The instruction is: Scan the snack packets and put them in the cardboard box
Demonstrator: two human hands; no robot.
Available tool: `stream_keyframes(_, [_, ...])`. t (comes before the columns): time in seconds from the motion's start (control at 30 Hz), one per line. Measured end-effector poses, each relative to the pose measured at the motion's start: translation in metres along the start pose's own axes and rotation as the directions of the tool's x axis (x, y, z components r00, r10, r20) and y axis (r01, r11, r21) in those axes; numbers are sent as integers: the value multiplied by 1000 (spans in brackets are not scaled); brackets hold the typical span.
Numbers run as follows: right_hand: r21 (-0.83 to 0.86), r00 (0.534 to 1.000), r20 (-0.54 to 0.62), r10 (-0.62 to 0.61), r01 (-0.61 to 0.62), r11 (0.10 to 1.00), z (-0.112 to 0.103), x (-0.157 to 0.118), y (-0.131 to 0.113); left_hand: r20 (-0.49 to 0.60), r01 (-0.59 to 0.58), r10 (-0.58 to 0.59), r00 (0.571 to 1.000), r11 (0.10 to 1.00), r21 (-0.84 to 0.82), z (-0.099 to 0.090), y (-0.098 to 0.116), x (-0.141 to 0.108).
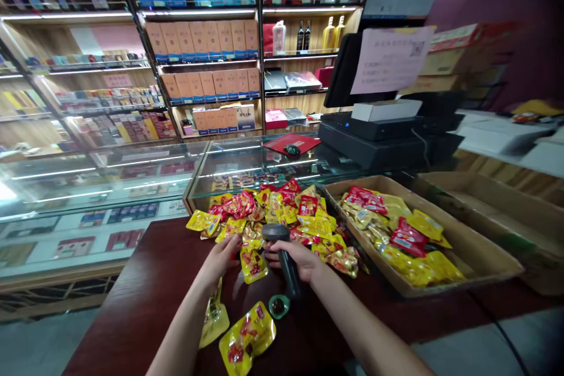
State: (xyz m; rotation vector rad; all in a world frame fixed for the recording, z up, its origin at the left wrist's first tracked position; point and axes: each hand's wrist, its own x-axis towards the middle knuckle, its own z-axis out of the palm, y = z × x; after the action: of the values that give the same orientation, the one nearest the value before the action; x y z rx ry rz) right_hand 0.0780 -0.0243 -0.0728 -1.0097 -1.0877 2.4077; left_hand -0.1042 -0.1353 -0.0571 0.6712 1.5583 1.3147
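Man, the packets (pixel 247 333) here are all shiny yellow and red, some nearly gold, with red print on the yellow ones. The scanner (pixel 286 264) is plain black, and the little dish (pixel 279 306) is bright green with a dark brown middle. The counter (pixel 132 305) is a deep reddish brown, the tray (pixel 484 264) is tan cardboard, and the shelf boxes (pixel 200 38) are tan with blue bands. The mat (pixel 293 142) is red.

Boxes (pixel 207 38) line shelves (pixel 198 12) (bottles (pixel 304 38) too) behind a glass display counter (pixel 101 188).
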Motion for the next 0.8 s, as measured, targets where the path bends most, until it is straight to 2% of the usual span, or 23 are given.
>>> stream_keyframes(0.13, [80, 1000, -16, 21, -20, 997, 0, -3, 3, -48, -3, 2, 999, 1000, -18, 3, -12, -5])
stream_keyframes(0.33, [157, 998, -43, 49, -42, 987, 2, -1, 8, -46, 2, -7, 999, 993, -117, 11, -19, -2])
stream_keyframes(0.47, [252, 994, 76, 81, -98, 963, 4, -2, 7, 37, 49, -43, 998, 981, -189, 21, -16, -2])
stream_keyframes(0.53, [278, 989, 136, 59, -95, 956, 6, -5, 5, 75, 54, -39, 996, 978, -202, 28, -15, -3])
stream_keyframes(0.7, [255, 985, 162, -63, 20, 967, 7, -13, -3, 79, -79, 102, 992, 964, -254, 34, -14, 5])
stream_keyframes(0.8, [190, 982, 66, -179, 163, 968, 3, -15, -10, 111, -90, 127, 986, 951, -294, 30, -9, 15])
